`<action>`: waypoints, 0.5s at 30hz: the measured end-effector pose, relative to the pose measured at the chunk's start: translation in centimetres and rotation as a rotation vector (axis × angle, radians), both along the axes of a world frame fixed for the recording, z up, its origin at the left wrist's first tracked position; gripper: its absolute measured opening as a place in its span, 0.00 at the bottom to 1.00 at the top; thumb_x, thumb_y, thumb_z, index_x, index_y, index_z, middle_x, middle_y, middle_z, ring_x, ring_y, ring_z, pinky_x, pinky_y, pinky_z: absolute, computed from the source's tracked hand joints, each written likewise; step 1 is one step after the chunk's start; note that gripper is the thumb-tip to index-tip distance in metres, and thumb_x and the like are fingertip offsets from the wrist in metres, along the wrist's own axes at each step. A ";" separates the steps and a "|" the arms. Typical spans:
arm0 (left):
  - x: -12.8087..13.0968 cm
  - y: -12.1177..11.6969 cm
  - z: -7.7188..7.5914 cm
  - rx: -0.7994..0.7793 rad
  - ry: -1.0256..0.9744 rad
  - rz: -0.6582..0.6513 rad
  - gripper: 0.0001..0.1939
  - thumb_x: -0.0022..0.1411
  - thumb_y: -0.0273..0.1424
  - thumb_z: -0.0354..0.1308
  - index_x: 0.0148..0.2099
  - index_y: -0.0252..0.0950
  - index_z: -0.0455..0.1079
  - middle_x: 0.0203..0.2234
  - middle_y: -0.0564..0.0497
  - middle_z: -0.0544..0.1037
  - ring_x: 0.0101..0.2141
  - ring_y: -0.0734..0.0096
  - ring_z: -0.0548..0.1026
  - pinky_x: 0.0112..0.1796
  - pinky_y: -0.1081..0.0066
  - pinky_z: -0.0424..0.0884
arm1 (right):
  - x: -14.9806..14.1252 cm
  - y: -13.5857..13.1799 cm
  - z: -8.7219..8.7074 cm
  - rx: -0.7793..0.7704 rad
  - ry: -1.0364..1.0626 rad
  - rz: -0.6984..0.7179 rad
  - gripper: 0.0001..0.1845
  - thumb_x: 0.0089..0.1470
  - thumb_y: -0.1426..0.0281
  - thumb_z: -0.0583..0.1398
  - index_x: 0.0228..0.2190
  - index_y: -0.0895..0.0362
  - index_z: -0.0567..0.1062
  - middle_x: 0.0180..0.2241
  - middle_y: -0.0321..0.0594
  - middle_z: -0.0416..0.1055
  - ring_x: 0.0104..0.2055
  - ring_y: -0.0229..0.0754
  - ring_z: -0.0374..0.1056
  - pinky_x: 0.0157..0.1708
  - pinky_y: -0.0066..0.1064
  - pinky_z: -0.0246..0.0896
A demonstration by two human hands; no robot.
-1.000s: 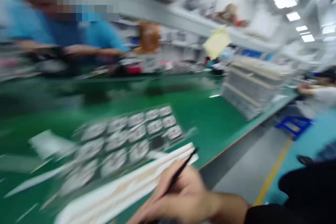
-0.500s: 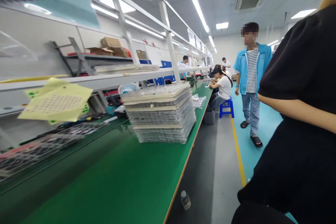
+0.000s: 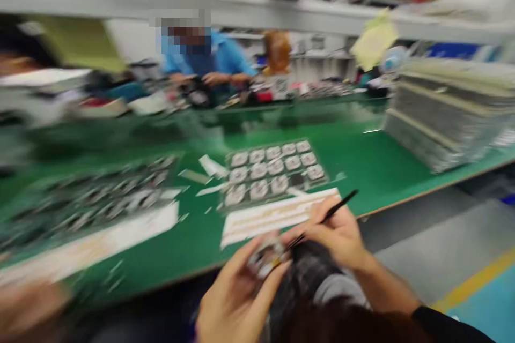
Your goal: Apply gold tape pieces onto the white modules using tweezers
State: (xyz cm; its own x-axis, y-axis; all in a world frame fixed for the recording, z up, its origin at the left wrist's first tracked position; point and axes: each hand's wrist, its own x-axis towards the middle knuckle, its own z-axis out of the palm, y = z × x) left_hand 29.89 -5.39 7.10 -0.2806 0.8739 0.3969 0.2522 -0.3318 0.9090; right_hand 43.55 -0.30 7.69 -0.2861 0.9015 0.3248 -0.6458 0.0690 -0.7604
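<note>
Left hand [image 3: 237,300] came up from the bottom of the view, tilted inward, thumb on the near side, fingers curled around the far side. Its grip was clamped on a small round part [image 3: 265,262], pale with a yellow spot, held up just off the near edge of the green tabletop [image 3: 354,155].

Right hand [image 3: 338,230] reached in from the lower right, wrist bent toward the left, forearm slanting out of a black sleeve [image 3: 438,321]. Its grip was pinched on a thin black tool [image 3: 340,205], pen-style — back end up and right, front end down at the part. Blur there; couldn't tell whether the tip touched it. The fingertips of both hands were close together.

Just beyond the hands lay a white strip with tan lines [image 3: 277,214]. Behind that, a clear tray [image 3: 298,181] of pale round parts in three rows, one dark cell in the near row. A stack of trays [image 3: 434,118] stood off to the right — well apart from the hands. Another person's hand [image 3: 32,303] showed at the lower left, too smeared to read its pose. Across the tabletop, a co-worker in blue [image 3: 237,56] had both hands at a dark object.
</note>
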 end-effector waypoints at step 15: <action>-0.8 -0.4 0.2 0.171 0.064 -0.155 0.31 0.50 0.19 0.63 0.54 0.48 0.64 0.45 0.52 0.75 0.44 0.66 0.76 0.43 0.70 0.76 | 1.3 0.5 1.1 0.264 -0.152 0.010 0.12 0.54 0.81 0.56 0.36 0.52 0.68 0.29 0.34 0.67 0.36 0.42 0.74 0.39 0.40 0.72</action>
